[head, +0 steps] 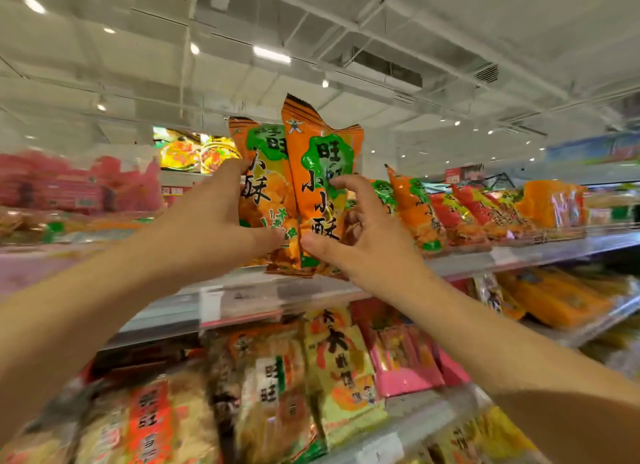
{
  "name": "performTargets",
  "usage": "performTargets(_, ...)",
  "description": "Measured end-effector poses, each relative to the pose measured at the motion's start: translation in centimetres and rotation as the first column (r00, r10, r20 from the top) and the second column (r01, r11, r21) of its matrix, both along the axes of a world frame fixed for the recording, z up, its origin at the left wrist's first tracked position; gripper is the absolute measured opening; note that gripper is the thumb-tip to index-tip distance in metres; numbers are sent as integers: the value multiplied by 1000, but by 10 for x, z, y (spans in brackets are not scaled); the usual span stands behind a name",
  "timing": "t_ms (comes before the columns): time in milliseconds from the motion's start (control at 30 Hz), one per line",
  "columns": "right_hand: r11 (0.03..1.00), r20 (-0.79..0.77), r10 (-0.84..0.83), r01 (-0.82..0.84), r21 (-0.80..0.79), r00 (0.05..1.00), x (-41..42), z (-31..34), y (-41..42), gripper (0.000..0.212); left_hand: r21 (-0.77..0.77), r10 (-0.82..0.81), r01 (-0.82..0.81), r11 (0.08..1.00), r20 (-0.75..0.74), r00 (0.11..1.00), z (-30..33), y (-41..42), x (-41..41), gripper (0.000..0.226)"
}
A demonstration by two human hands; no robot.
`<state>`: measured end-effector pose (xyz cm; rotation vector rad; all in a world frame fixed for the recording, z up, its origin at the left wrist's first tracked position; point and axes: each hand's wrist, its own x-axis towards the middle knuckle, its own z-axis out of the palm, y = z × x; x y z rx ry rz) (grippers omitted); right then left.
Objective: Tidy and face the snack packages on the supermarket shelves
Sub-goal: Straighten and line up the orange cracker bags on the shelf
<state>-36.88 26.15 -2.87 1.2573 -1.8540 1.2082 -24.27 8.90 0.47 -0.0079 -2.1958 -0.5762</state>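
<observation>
I see the upper shelf (pixel 519 255) running from the left edge away to the right, its front lip carrying clear price strips. Below it the lower shelf (pixel 433 425) is packed with yellow and pink snack bags (pixel 339 370). Along the upper shelf's right stretch a row of orange and red bags (pixel 460 214) leans back. Near the middle of that shelf's front edge I have two orange packets side by side, upright. My left hand (pixel 211 228) grips the left orange packet (pixel 254 183), thumb across its lower front, fingers curled round its left side. My right hand (pixel 363 242) pinches the right orange packet (pixel 318 172), thumb at its bottom, fingers on its front.
</observation>
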Motion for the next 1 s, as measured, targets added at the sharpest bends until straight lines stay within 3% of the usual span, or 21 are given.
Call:
performTargets(233, 995, -51, 4, 2, 100, 999, -115, 24, 34, 55, 85, 195, -189, 978, -62, 979, -4, 36, -104, 72)
performTargets(400, 991, -118, -44, 59, 121, 992, -144, 35, 13, 43, 109, 364, -365, 925, 32, 931, -9, 28, -126, 46)
performTargets(533, 979, -197, -110, 140, 148, 974, -148, 37, 3, 36, 72, 434, -438, 896, 66, 898, -13, 27, -126, 62)
performTargets(833, 918, -269, -220, 293, 269, 938, -148, 23, -9, 42, -42, 480, -485, 874, 239, 844, -16, 38, -138, 62)
performTargets(1000, 919, -253, -209, 279, 281, 945, -147, 8, -3, 50, -59, 446, -445, 894, 230, 865, -20, 31, -133, 93)
